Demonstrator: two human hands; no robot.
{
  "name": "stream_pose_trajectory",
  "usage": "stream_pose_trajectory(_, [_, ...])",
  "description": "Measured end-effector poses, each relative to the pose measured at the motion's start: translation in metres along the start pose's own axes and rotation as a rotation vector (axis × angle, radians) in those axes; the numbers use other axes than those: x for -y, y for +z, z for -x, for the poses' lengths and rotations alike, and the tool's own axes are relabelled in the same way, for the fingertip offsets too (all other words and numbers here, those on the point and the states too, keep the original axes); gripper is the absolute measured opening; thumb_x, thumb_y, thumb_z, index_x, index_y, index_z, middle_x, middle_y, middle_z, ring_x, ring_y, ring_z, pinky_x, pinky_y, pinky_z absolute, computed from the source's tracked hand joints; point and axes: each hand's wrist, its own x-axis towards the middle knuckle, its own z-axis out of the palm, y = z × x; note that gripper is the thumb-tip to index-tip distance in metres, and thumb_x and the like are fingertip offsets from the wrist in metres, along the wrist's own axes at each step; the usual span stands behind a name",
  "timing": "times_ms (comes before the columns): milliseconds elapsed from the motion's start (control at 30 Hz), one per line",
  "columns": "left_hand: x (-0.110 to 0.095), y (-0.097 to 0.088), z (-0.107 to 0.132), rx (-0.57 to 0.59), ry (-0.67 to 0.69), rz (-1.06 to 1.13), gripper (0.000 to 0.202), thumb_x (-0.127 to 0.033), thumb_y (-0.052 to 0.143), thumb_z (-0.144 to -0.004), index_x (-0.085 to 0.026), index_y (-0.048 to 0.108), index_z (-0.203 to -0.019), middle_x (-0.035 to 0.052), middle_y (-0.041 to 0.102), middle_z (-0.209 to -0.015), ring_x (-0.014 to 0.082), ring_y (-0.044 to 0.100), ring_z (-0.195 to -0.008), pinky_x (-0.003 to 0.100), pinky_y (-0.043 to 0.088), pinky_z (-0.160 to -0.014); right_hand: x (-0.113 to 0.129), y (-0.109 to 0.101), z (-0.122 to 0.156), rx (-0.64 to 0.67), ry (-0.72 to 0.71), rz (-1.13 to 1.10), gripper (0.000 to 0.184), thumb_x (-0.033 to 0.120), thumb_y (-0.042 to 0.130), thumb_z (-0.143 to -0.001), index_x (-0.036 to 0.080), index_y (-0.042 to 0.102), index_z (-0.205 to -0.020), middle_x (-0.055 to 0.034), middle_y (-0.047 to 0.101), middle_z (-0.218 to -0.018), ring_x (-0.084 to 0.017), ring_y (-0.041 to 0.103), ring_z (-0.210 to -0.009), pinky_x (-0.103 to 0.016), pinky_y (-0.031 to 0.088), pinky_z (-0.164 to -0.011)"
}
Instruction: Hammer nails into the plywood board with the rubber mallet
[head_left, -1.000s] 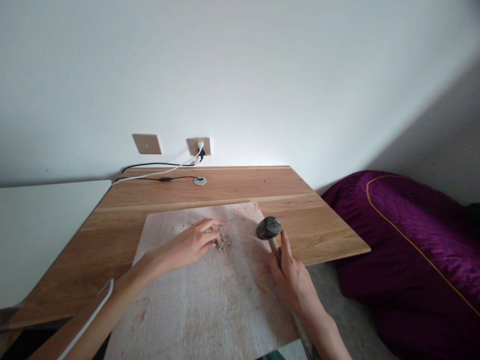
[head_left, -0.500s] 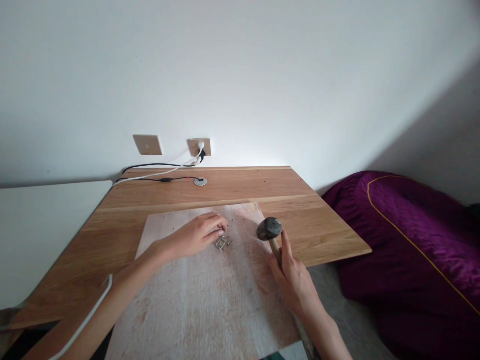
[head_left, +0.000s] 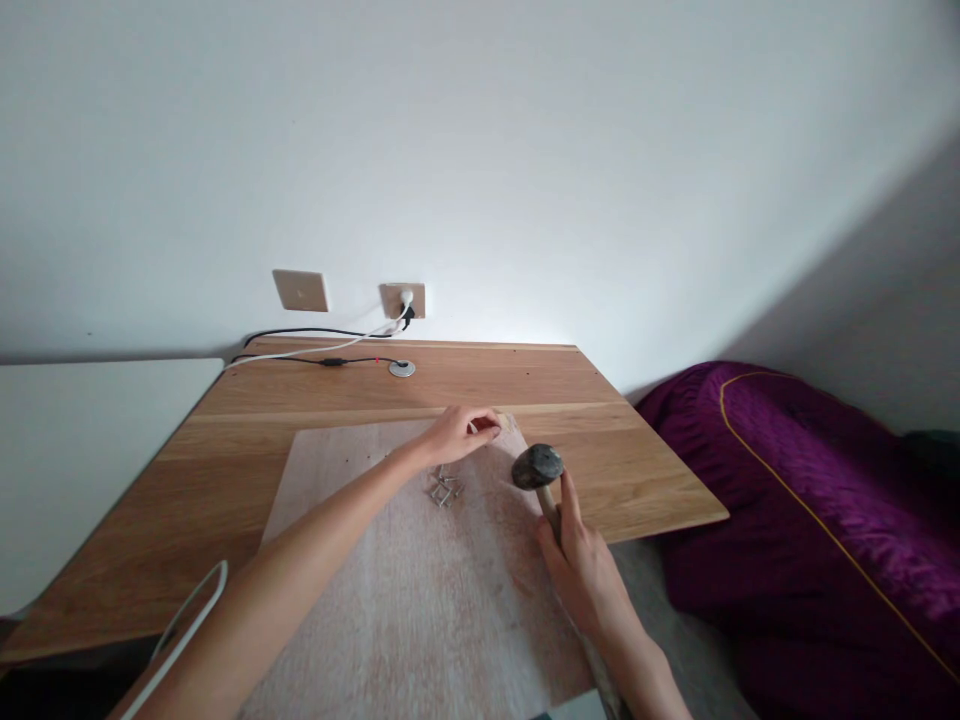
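My right hand grips the wooden handle of a mallet with a dark, worn head, its index finger stretched along the handle up to the head. My left hand is near the far right corner of a pale, whitish board. Its thumb and fingertips are pinched together just over the surface. Whatever lies between them is too small to make out. A little pile of silvery nails rests on the board, nearer to me than the left hand. Small dark dots mark the board's far left part.
Under the board is a wooden desk, its back edge at the wall. Cables run across its far left to a wall socket. A white panel stands at the left, and a purple covered seat at the right.
My left hand has moved right and away from me, from beside the nail pile to the board's far right corner. The right hand and mallet have stayed about where they were.
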Motion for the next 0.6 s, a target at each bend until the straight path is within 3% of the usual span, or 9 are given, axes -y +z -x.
stream_pose_trajectory(200, [0.016, 0.011, 0.007, -0.027, 0.021, -0.086, 0.009, -0.018, 0.070, -0.092, -0.017, 0.079, -0.093, 0.0057, 0.081, -0.094, 0.0199, 0.073, -0.087, 0.026, 0.052, -0.080, -0.003, 0.002, 0.000, -0.004, -0.007, 0.016, 0.074, 0.032, 0.031, -0.103, -0.003, 0.015, -0.166, -0.0117, 0.075, -0.079, -0.030, 0.074, -0.071, -0.033, 0.046, -0.064])
stream_pose_trajectory(600, [0.017, 0.010, 0.010, -0.085, -0.005, -0.066, 0.012, -0.016, 0.068, -0.090, -0.018, 0.079, -0.095, 0.0055, 0.082, -0.092, 0.0197, 0.074, -0.083, 0.027, 0.052, -0.076, -0.012, 0.008, 0.002, -0.066, -0.042, -0.014, 0.074, 0.037, 0.033, -0.106, 0.003, 0.014, -0.168, -0.0101, 0.076, -0.084, -0.029, 0.076, -0.073, -0.034, 0.051, -0.066])
